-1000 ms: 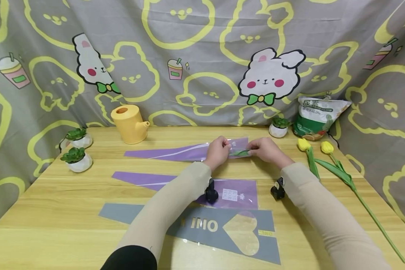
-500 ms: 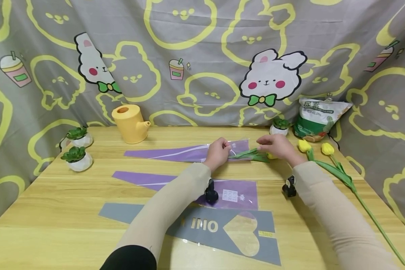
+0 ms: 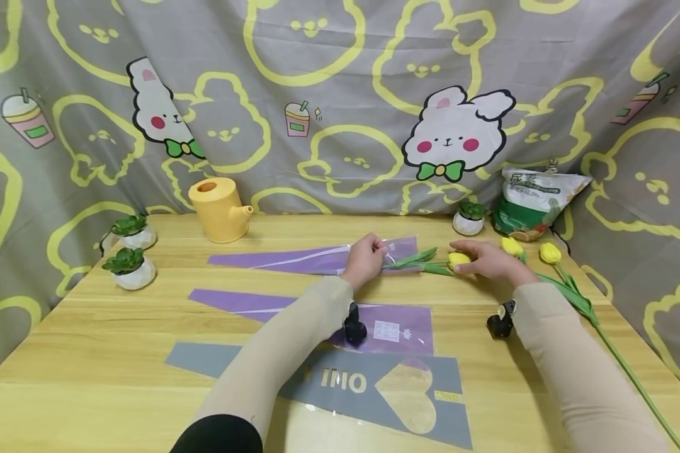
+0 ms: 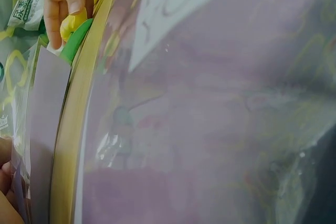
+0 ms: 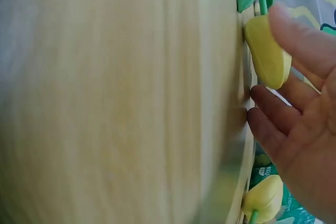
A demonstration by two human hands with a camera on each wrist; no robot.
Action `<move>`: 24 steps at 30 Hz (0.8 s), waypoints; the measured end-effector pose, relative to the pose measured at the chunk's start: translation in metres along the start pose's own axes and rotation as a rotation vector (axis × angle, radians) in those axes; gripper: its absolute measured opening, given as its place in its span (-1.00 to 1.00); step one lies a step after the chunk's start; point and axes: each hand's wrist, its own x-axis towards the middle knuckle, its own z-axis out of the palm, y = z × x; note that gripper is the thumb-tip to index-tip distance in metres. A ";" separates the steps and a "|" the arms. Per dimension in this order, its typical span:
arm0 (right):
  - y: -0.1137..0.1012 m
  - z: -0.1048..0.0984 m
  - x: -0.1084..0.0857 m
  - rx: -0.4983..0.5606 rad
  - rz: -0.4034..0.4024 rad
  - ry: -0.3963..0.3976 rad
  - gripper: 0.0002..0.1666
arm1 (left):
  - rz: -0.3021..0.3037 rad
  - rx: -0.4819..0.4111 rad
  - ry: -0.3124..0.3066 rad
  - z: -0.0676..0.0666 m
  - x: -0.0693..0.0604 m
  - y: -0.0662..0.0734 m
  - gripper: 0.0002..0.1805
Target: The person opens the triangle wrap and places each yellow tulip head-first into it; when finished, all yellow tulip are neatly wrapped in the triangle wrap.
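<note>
In the head view my left hand (image 3: 366, 259) pinches the film near the wide end of the far purple flower sleeve (image 3: 294, 258). A yellow tulip (image 3: 459, 261) lies with its lower stem and leaf ends in that sleeve's mouth. Its bud and upper leaves stick out to the right. My right hand (image 3: 490, 261) is at the bud, fingers loosely spread and thumb beside it. In the right wrist view the thumb overlaps the yellow bud (image 5: 265, 51); firm contact cannot be made out. The left wrist view shows the left hand's fingers only at its lower left edge.
A second purple sleeve (image 3: 419, 327) and a grey heart-window sleeve (image 3: 453, 377) lie nearer. Two more tulips (image 3: 550, 253) lie at the right. Behind stand a yellow watering can (image 3: 218, 211), a white-green bag (image 3: 535, 201) and a potted succulent (image 3: 469, 217); two succulents (image 3: 130, 270) stand left.
My right hand has let go of the tulip's leaves and moved right to its bud. The leaves have spread outside the sleeve. My left hand stays on the sleeve.
</note>
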 end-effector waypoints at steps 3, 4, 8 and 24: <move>0.000 0.002 0.000 -0.014 0.000 0.035 -0.33 | 0.002 -0.010 0.008 0.000 -0.001 0.000 -0.92; -0.001 0.003 0.000 -0.011 0.006 0.046 -0.36 | 0.002 -0.012 0.012 0.001 -0.001 0.000 -0.92; -0.005 0.004 0.000 0.010 0.056 0.097 -0.41 | -0.007 -0.005 0.015 0.001 -0.001 0.000 -0.92; -0.020 0.019 0.006 0.182 0.054 0.253 -0.40 | -0.022 0.024 0.031 0.003 0.000 0.003 -0.92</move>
